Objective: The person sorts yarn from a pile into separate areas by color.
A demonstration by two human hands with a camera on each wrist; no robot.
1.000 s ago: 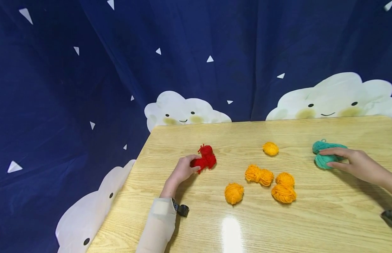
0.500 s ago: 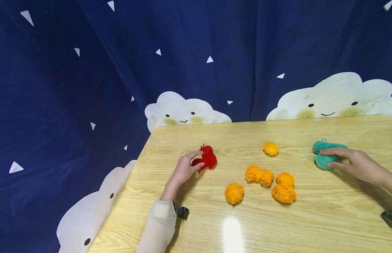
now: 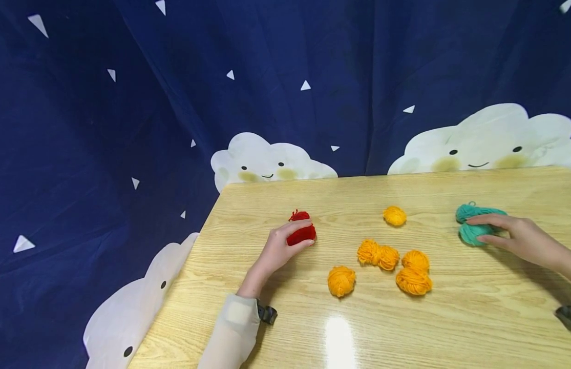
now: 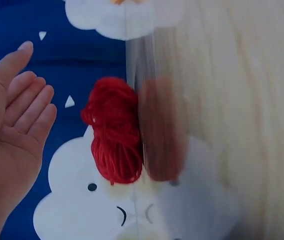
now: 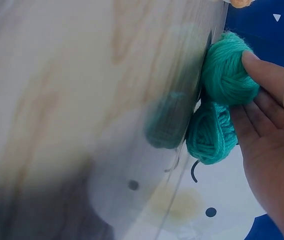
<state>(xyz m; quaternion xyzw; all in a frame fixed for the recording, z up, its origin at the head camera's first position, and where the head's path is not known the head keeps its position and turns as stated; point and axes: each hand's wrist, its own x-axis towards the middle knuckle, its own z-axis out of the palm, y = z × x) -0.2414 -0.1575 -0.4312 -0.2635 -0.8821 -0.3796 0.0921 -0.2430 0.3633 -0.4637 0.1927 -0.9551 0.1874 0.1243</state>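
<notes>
My left hand [image 3: 280, 246] hovers over the red yarn [image 3: 301, 234], and its fingers overlap part of the yarn in the head view. In the left wrist view, a gap separates this hand [image 4: 12, 117] with its loosely extended fingers from the red skein [image 4: 114, 135], which is pinched at its middle. At the right, my right hand [image 3: 525, 240] holds the nearer teal yarn ball [image 3: 471, 234] between thumb and fingers. The right wrist view has the thumb pressed on that ball [image 5: 227, 70], with a second teal ball [image 5: 209, 135] against it.
Between the hands lie an orange ball [image 3: 341, 282], a bow-shaped orange skein [image 3: 377, 255], another orange skein [image 3: 414, 274] and a yellow-orange ball [image 3: 395, 216] further back. The wooden table [image 3: 488, 318] ends at a dark blue curtain [image 3: 267, 92] with cloud faces.
My left hand has loosened from the red yarn, its fingers spreading apart, then shifted right and forward over it. The right hand has stayed in place on the teal yarn.
</notes>
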